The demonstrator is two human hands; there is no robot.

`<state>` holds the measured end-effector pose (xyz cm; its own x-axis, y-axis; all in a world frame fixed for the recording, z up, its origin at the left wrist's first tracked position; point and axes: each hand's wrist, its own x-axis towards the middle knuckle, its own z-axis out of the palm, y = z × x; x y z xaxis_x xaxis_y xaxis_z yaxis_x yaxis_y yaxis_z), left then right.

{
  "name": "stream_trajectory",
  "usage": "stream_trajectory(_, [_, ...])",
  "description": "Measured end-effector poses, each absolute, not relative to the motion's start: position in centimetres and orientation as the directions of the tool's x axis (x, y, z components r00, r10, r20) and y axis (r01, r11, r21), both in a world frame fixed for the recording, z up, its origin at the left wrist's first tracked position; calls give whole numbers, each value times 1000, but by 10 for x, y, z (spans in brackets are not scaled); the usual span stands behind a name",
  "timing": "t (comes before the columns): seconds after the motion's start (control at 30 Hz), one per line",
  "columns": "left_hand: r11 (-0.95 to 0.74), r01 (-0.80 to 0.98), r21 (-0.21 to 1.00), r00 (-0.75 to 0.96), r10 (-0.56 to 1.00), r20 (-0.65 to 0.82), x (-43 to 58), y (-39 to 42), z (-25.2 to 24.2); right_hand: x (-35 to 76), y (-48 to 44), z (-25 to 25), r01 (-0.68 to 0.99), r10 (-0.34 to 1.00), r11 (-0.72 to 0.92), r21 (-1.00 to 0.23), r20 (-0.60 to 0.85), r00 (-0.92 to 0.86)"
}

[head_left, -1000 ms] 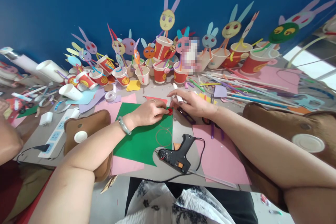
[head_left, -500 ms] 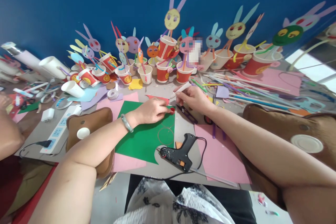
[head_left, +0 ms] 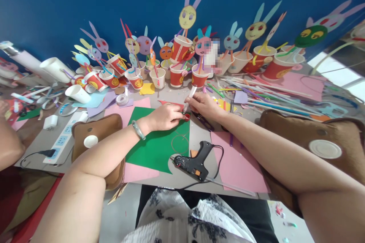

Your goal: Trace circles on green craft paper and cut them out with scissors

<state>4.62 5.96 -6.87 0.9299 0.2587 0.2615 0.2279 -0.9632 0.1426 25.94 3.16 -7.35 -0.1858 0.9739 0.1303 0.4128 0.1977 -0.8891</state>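
Pinching, right grip [head_left: 205, 105] has a slim white pen [head_left: 192, 92], left grip [head_left: 165, 116] a red ring [head_left: 187, 116].

A smooth, rounded, pale grey-green bangle [head_left: 138, 130] is worn on the left wrist [head_left: 145, 124]. A crinkled white fabric garment [head_left: 171, 226], printed with black floral motifs, is worn over plain black cloth [head_left: 260, 218] covering the legs.

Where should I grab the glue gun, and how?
Best by the handle, I think, coming from the right. The glue gun lies on its side, its nozzle pointing left, so your fingers stay away from the tip, which might be hot. The handle sticks out toward the far side. Reach over the cord looping on its right.
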Motion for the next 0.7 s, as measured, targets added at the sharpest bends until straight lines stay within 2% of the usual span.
stream_trajectory(0.7, [-957, 263, 126, 932, 285, 223, 47, 59, -68, 260, 35, -77, 558, 966, 229, -798, 114, -234])
